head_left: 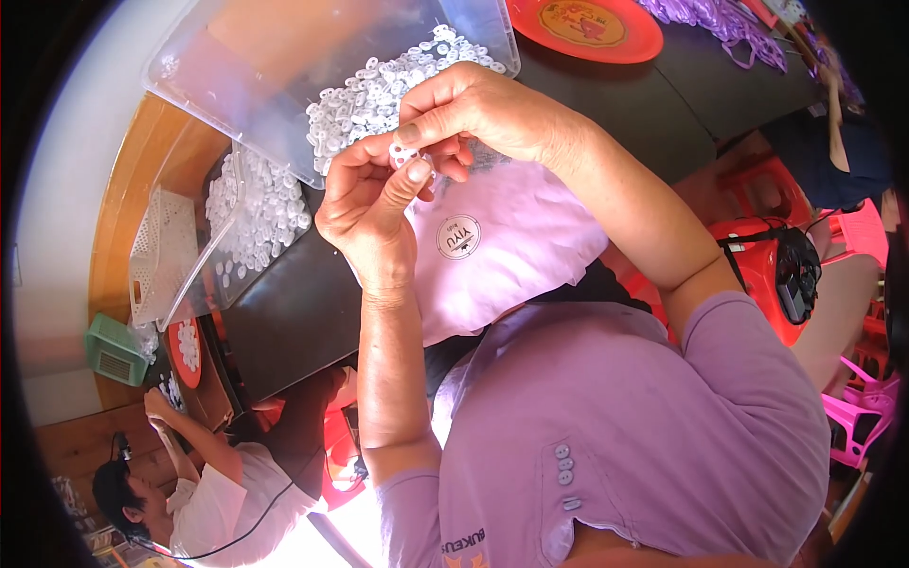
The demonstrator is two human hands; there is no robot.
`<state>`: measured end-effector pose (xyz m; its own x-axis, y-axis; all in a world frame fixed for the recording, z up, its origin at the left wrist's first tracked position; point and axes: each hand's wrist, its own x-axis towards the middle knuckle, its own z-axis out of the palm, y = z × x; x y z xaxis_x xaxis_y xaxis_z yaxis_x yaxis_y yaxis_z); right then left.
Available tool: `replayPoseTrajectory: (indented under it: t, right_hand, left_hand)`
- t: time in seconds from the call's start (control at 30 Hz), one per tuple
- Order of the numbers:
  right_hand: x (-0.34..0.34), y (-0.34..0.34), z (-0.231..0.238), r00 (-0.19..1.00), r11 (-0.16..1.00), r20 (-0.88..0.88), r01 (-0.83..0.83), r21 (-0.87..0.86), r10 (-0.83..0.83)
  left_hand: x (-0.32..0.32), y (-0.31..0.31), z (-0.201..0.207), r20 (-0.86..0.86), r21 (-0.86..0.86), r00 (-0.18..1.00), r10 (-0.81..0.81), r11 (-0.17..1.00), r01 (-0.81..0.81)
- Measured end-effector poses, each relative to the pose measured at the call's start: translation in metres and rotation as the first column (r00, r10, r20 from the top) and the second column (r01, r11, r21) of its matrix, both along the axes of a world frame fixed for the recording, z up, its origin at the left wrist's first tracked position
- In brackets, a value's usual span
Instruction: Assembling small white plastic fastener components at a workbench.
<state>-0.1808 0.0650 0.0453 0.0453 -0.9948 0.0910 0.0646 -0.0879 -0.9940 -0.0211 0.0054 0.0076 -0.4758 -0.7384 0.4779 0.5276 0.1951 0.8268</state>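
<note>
My left hand is closed, pinching a small white piece with holes or dark reddish spots between thumb and fingers. My right hand comes in from the right, its thumb and forefinger closed at the upper edge of that piece. The fingers partly hide it, so its exact kind is unclear. Just beyond my hands, a clear plastic bin holds a heap of small white oval pieces. Below my hands lies a pink cloth with a round white label, spread between the table edge and my body.
Left of my hands, another clear bin holds more white pieces beside a white perforated basket. A green basket stands farther left. A red plate and purple strands lie at the far right. Another person works at lower left.
</note>
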Motion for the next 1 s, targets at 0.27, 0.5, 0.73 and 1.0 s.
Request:
replayPoseTrajectory:
  t: [0.27,0.5,0.73,1.0]
  right_hand:
    - [0.001,-0.005,-0.007,0.996,0.997,-0.062,0.058,-0.042,-0.060]
    - [0.002,-0.007,-0.008,0.991,0.997,-0.105,0.081,-0.007,-0.081]
    - [0.002,-0.004,-0.005,0.995,0.996,-0.026,0.094,-0.012,-0.094]
    - [0.002,-0.001,-0.002,0.998,0.998,-0.011,0.054,0.030,-0.054]
  left_hand:
    - [0.001,-0.003,0.002,0.015,0.045,1.000,-0.006,0.999,0.006]
    - [0.006,-0.010,0.004,0.044,0.091,0.993,-0.106,0.991,0.102]
    - [-0.001,-0.003,0.003,0.050,0.058,0.998,0.035,0.998,-0.038]
    - [-0.001,0.000,0.004,0.037,0.046,0.999,0.020,0.999,-0.022]
